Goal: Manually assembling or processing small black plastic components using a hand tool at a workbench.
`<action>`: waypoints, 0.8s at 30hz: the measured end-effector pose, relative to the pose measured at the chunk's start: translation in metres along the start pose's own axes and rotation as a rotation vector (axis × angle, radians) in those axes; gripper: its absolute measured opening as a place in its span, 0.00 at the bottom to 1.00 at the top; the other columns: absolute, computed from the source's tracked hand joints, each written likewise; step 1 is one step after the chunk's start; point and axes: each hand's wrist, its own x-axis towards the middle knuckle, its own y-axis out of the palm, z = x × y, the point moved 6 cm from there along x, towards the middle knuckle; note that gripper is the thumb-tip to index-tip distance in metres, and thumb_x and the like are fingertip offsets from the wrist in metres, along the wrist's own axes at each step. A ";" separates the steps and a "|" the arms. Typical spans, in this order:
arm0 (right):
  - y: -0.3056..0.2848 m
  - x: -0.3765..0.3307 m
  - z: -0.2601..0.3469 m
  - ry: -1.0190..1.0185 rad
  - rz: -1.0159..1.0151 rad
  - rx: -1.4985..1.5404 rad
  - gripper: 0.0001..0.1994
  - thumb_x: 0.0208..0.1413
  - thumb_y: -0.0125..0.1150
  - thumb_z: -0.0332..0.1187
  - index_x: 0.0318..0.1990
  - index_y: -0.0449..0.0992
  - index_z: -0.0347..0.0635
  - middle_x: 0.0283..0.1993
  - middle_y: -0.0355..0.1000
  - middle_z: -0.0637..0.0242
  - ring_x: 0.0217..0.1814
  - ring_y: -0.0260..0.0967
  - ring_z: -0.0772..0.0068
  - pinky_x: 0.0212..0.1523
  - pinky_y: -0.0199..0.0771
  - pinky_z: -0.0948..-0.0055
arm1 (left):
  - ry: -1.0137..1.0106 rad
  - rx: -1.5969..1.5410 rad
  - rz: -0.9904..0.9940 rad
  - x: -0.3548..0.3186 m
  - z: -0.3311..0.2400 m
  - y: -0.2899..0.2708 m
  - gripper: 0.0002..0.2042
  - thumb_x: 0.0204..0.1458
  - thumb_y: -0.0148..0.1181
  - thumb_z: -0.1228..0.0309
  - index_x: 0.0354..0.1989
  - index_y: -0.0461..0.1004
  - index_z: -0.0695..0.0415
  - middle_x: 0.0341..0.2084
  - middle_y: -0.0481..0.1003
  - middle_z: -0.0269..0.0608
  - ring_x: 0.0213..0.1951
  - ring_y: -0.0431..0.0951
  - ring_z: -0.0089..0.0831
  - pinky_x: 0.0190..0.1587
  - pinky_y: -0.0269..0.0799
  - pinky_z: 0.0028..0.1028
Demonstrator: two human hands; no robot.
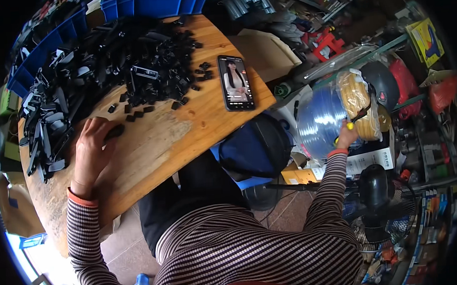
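My left hand [90,153] rests on the wooden table [162,138] with its fingers curled. A small black plastic part [116,131] is between its thumb and index finger. Just beyond that hand lies a large heap of black plastic parts [133,60], some long and flat, some small and blocky. Off to the right, away from the table, my right hand [347,136] is closed around a yellow-handled tool [350,125]. Its dark end points up and right; I cannot make out its exact kind. That hand is in front of rolls of clear tubing [316,115] and yellow tubing [356,98].
A phone [236,83] with a lit screen lies by the table's right corner. Blue plastic bins [153,4] stand along the far edge. Below the corner sits a dark blue bag [254,146]. A black fan [376,202] and crowded shelves [433,154] are at the right.
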 end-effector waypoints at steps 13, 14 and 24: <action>0.179 -0.063 -0.134 0.501 0.652 0.208 0.09 0.47 0.70 0.36 0.26 0.76 0.44 0.15 0.69 0.72 0.11 0.63 0.80 0.12 0.64 0.75 | -0.132 0.044 -0.030 0.035 -0.024 0.056 0.17 0.39 0.61 0.82 0.42 0.76 0.61 0.38 0.74 0.44 0.43 0.74 0.42 0.47 0.70 0.33; 0.204 -0.070 -0.129 0.504 0.673 0.215 0.09 0.47 0.70 0.36 0.26 0.76 0.44 0.15 0.69 0.72 0.11 0.63 0.80 0.12 0.64 0.75 | -0.168 0.053 -0.037 0.039 -0.025 0.059 0.17 0.39 0.61 0.82 0.42 0.76 0.61 0.38 0.74 0.44 0.43 0.74 0.42 0.47 0.70 0.33; 0.210 -0.087 -0.273 0.432 0.146 0.162 0.12 0.58 0.58 0.42 0.33 0.79 0.44 0.35 0.78 0.66 0.32 0.73 0.70 0.32 0.74 0.71 | -0.132 0.070 -0.047 0.012 -0.026 0.035 0.15 0.39 0.65 0.74 0.39 0.78 0.58 0.36 0.74 0.44 0.42 0.73 0.45 0.47 0.70 0.37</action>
